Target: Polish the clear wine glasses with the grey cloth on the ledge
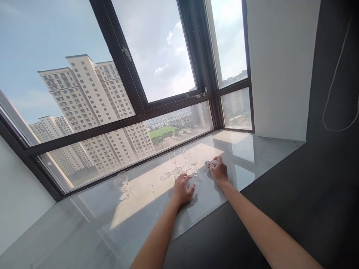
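Note:
My left hand (183, 189) is low over the glossy window sill (140, 220), its fingers slightly bent and apart with nothing in them. Just beyond it stand clear stemmed glasses; the nearest glass (192, 160) is close to my fingertips, apparently not touched. Behind it are a second glass (172, 158) and a third glass (182, 153). My right hand (219, 170), to the right of this group, is closed on a small grey cloth-like thing (209, 163) at the sill surface. Its exact kind is hard to make out.
More clear glassware (121, 182) stands at the left near the window. Dark window frames (126, 125) rise behind the sill. A white wall (280, 67) bounds the right side, with a hanging bead cord (332, 89) beyond it. The sill's front edge (202, 218) runs under my forearms.

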Tool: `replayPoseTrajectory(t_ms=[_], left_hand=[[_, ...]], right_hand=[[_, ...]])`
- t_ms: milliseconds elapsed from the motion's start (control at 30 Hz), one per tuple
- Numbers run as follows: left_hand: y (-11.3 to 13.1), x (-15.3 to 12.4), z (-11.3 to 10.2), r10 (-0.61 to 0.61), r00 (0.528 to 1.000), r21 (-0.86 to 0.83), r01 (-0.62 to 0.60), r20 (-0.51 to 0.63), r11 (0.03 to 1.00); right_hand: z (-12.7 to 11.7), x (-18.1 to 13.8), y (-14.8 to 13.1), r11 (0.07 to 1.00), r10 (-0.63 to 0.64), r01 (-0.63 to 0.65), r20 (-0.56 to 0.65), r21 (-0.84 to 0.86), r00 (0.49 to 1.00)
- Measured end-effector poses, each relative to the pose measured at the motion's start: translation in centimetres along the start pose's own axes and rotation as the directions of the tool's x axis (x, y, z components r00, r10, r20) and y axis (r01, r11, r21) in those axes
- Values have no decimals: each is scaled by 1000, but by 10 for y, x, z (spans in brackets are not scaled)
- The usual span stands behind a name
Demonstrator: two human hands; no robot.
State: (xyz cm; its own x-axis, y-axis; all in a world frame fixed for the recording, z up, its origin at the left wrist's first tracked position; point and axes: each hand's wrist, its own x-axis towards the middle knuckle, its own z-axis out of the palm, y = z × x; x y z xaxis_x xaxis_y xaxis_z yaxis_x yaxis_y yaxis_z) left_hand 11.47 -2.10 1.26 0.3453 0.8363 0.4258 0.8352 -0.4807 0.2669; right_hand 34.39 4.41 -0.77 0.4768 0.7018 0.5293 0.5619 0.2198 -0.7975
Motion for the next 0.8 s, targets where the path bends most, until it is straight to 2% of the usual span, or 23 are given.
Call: replayPoseTrajectory(t_ms=[67, 167, 233, 300, 400, 500, 633, 733, 800], left_hand=[[17, 21, 14, -29, 997, 46, 26, 69, 999], [28, 37, 18, -53, 972, 85, 34, 230, 996], [31, 37, 14, -63, 958, 107, 34, 280, 994], [33, 27, 6, -71, 962, 125, 39, 265, 991], [34, -6, -13, -35, 970, 106, 9, 240, 994], [28, -55, -42, -23, 973, 113, -3, 231, 994], [1, -124, -85, -203, 962, 247, 154, 185, 957], [-34, -159, -113, -394, 912, 370, 330, 111, 868], [-61, -168, -128, -499, 863, 427, 421, 83, 800]], right_hand=[[-1, 0, 0, 1000, -10, 10, 0, 6, 1000], [-3, 1, -2, 1000, -9, 9, -2, 9, 1000], [-3, 1, -2, 1000, 7, -7, 4, 14, 1000], [-4, 2, -2, 1000, 19, -19, 16, 24, 1000], [-4, 2, -2, 999, 29, -30, 27, 35, 999], [-2, 2, 2, 999, 34, -35, 26, 27, 999], [2, 4, 7, 999, 30, -31, 27, 34, 999], [3, 5, 8, 999, 46, -47, 25, 28, 999], [3, 5, 8, 998, 58, -59, 22, 26, 998]])
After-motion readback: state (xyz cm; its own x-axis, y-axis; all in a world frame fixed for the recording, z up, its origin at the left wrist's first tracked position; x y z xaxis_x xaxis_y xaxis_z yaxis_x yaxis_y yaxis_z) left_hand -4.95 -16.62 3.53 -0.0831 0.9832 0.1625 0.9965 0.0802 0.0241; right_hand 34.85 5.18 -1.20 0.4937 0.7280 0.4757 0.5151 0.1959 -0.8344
